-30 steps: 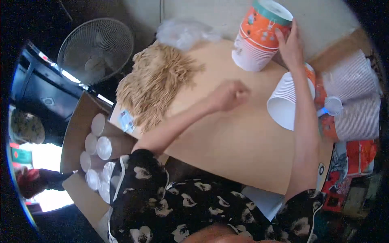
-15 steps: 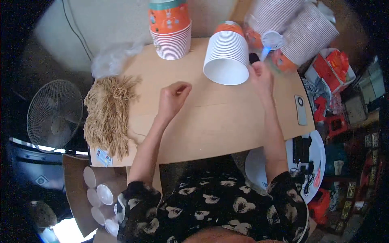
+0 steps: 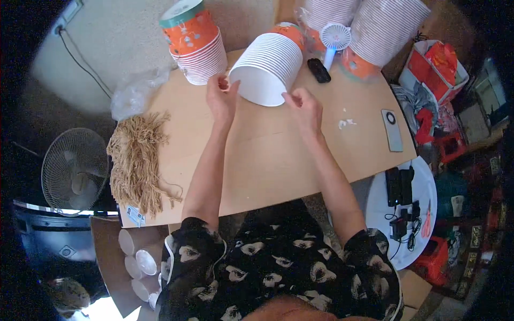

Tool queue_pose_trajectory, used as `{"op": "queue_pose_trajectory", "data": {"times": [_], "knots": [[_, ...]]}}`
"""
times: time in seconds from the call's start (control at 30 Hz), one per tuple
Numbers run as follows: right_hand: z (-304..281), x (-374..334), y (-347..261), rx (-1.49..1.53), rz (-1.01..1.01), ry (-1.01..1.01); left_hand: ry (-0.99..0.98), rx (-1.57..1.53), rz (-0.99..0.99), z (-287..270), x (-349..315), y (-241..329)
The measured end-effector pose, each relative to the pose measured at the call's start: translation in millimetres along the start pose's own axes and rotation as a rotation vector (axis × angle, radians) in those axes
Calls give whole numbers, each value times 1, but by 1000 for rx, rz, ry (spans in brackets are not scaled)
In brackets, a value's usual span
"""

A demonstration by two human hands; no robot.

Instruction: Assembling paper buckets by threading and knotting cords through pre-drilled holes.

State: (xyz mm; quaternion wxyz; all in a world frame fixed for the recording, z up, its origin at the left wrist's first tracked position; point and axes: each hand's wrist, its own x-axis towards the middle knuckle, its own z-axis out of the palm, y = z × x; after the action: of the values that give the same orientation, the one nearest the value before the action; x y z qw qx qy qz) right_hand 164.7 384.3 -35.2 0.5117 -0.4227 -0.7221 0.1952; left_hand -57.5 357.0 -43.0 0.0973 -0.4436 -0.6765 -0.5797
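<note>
Lying stack: nested white paper tubs with an orange far end, on their side on the cardboard-topped table, mouth turned toward the person.
Left hand: at the left edge of the lying stack's mouth; thumb and fingers curved, a small gap between them. Whether they grip the rim, I cannot tell.
Right hand: at the right edge of the same mouth; fingers bent, thumb and forefinger close together at the rim. A pinch or a mere touch, I cannot tell.
Upright stack: orange-and-teal tubs just left of the lying stack, standing, rims downward, with no hand on it.
Wrapped stacks: more tubs right of and beyond the lying stack, in clear film.
Tan strands: a loose heap left of the lying stack and nearer the person, untouched.
Progress: judging by the layout, one stack is stood up and the lying one is midway through handling; the wrapped ones look not yet unpacked.
Hard to make out: white scraps right of the lying stack; the undersides of the fingertips.
Cut off: tops of the wrapped stacks, by the upper edge.
</note>
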Motion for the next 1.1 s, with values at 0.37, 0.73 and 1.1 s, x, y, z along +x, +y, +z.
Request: {"op": "queue_pose_trajectory", "data": {"times": [0.37,0.73,1.1], "knots": [[21,15,36,-25,-1,90,-45,-157,152,-1,-9,13],[50,38,30,-53,95,7,-88,-66,58,-20,-8,21],[29,41,29,-243,-119,-23,-320,-68,121,-26,4,34]]}}
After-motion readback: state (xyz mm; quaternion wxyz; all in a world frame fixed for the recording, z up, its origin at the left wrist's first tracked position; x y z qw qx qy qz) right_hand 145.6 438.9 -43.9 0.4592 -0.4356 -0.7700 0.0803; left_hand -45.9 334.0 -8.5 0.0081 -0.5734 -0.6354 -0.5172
